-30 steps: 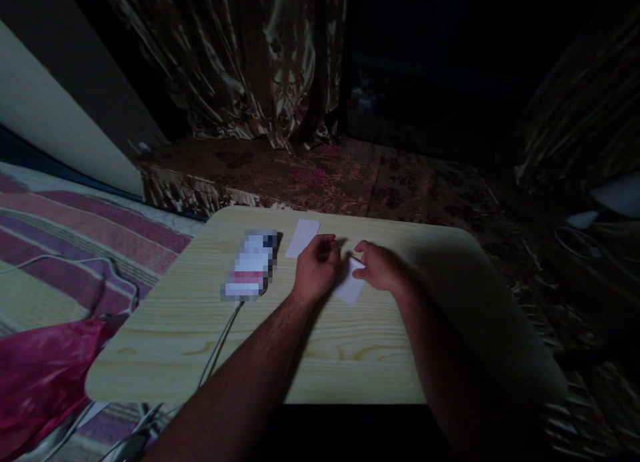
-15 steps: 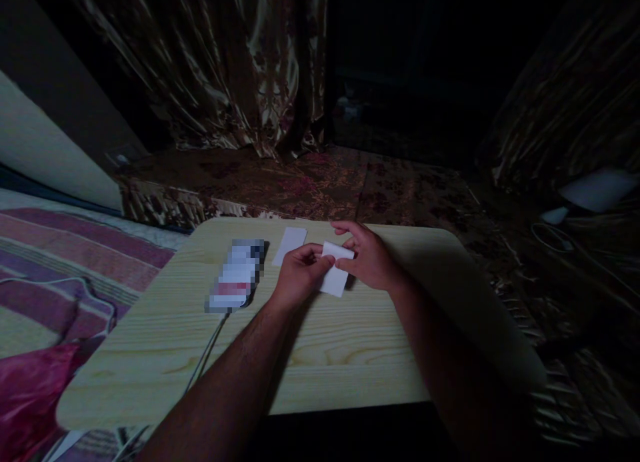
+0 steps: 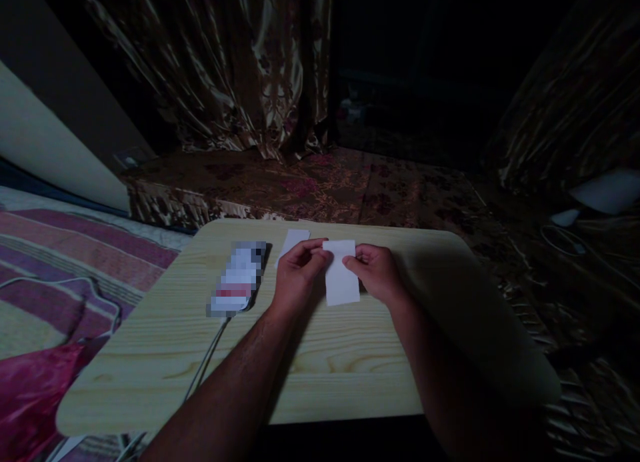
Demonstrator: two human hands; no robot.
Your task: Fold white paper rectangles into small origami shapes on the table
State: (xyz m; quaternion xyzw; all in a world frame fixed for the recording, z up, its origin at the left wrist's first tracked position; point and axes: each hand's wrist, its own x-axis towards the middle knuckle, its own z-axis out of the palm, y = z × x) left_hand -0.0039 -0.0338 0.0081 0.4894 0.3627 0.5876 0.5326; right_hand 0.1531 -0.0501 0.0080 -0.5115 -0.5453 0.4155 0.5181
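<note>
A small white slip of paper [image 3: 342, 280] is held upright over the table between my two hands. My left hand [image 3: 299, 269] pinches its upper left edge, thumb in front and fingers behind. On the other side, my right hand [image 3: 378, 271] grips the right edge with the thumb on the front face and the curled fingers behind. Another white piece of paper [image 3: 296, 237] lies on the table just beyond my left hand, which partly covers it.
Both hands are above a light wooden table [image 3: 325, 355] with rounded corners. A blurred-out phone [image 3: 237, 279] lies on its left part, with a white cable [image 3: 207, 355] running toward me. Left of the table are a striped bedspread [image 3: 85, 255] and a pink bag [image 3: 40, 395]. Curtains [image 3: 270, 69] hang behind.
The top of the paper, folded or curled over earlier, now stands flat and straight. My right hand, its fingers raised before, has moved down and closed on the right edge.
</note>
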